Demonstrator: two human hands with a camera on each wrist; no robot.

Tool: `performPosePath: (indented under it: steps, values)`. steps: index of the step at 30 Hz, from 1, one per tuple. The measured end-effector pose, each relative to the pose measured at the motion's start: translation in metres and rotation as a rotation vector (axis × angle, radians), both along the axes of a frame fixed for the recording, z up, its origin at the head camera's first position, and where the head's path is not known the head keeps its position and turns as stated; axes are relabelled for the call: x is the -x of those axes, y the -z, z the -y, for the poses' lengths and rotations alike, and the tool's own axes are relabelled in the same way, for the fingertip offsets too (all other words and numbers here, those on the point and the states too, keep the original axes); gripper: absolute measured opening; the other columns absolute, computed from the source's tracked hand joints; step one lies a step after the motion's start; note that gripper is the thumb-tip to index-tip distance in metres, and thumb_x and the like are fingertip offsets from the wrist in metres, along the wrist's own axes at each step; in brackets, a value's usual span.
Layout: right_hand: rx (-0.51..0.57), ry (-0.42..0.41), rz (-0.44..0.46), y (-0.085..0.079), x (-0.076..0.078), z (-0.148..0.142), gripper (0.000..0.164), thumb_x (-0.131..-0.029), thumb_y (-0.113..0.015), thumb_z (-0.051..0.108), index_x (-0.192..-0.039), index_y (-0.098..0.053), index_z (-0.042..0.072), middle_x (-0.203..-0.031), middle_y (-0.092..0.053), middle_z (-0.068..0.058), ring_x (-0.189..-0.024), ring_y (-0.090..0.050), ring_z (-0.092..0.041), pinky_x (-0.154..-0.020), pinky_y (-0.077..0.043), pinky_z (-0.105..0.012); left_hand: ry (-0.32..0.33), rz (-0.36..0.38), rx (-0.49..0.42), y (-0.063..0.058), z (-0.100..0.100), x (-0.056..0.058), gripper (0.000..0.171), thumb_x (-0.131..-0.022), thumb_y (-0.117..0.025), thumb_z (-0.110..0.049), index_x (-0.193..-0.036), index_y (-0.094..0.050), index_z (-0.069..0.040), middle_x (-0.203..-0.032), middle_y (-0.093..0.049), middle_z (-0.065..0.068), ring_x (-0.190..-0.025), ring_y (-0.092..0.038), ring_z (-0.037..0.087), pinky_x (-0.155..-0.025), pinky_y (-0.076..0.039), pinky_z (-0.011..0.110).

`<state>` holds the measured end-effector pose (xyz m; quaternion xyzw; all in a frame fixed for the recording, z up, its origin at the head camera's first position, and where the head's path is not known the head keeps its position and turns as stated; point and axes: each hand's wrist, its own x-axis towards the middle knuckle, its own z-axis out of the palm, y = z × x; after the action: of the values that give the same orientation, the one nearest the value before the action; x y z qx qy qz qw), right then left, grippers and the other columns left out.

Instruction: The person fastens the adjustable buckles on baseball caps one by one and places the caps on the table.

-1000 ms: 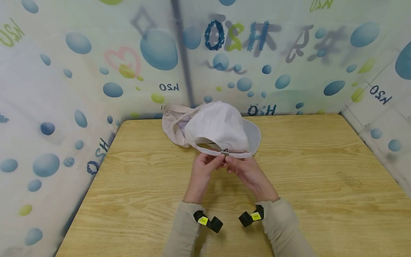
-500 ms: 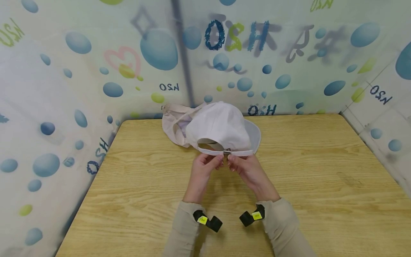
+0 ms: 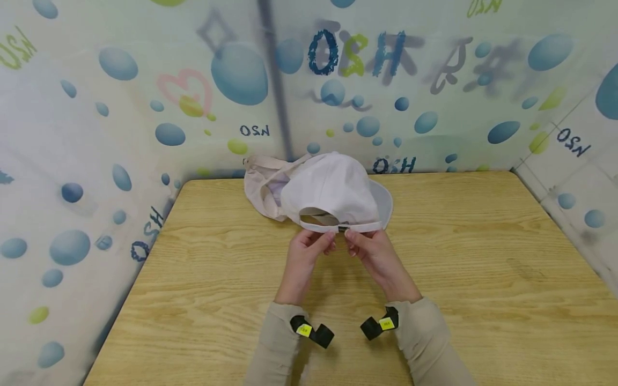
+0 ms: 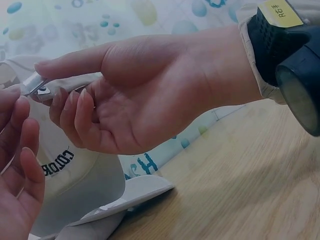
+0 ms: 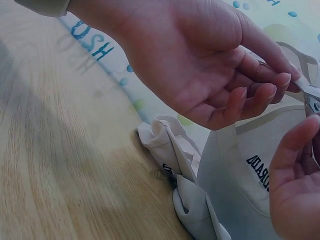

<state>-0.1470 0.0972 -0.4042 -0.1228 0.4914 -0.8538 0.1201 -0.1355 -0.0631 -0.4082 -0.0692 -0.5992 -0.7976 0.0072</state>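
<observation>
A white baseball cap (image 3: 333, 185) stands on the table with its rear opening and strap (image 3: 316, 228) towards me and its brim to the right. My left hand (image 3: 304, 257) pinches the strap between thumb and fingers, just left of the small metal buckle (image 3: 343, 228). On the buckle's other side, my right hand (image 3: 379, 260) pinches the strap. In the left wrist view, the right hand (image 4: 145, 95) has its thumb beside the buckle (image 4: 41, 91). The right wrist view shows the left hand (image 5: 185, 60) holding the strap end by the buckle (image 5: 311, 100).
A crumpled pinkish-beige cap (image 3: 260, 187) lies against the white cap's left side. The wooden table (image 3: 193, 279) meets a patterned wall covering (image 3: 299, 123) at the back. Black cameras are strapped to both wrists.
The fingertips of both hands have drawn slightly apart, the right ones shifting a little right. The buckle and cap back have shifted slightly right. Both hands still pinch the strap.
</observation>
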Motion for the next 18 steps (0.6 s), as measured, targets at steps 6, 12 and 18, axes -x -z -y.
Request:
performPosePath:
  steps: [6, 12, 18]
  values:
    - [-0.011, 0.019, 0.011, 0.001, 0.001, 0.000, 0.007, -0.089, -0.054, 0.007, -0.084, -0.057, 0.012, -0.073, -0.049, 0.002, -0.060, -0.044, -0.010, -0.054, -0.038, -0.021, -0.011, -0.052, 0.015, 0.015, -0.001, 0.007, 0.025, -0.083, -0.064, -0.022, -0.094, -0.059, 0.000, -0.076, -0.059, 0.008, -0.070, -0.055, 0.018, -0.063, -0.046, 0.034]
    - [-0.037, 0.037, -0.009, 0.002, 0.001, 0.001, 0.010, -0.089, -0.053, 0.008, -0.081, -0.056, 0.012, -0.071, -0.049, 0.002, -0.060, -0.043, -0.010, -0.053, -0.038, -0.020, -0.009, -0.121, 0.027, 0.067, 0.000, 0.031, 0.020, -0.085, -0.062, -0.023, -0.098, -0.063, -0.008, -0.079, -0.060, 0.006, -0.072, -0.057, 0.018, -0.062, -0.046, 0.032]
    - [-0.068, 0.093, -0.007, 0.001, 0.003, 0.002, 0.007, -0.089, -0.054, 0.010, -0.083, -0.057, 0.012, -0.071, -0.048, 0.001, -0.060, -0.041, -0.011, -0.051, -0.036, -0.019, -0.002, -0.068, 0.017, 0.023, -0.002, 0.010, 0.026, -0.083, -0.064, -0.025, -0.094, -0.061, -0.002, -0.076, -0.060, 0.007, -0.070, -0.056, 0.018, -0.064, -0.045, 0.034]
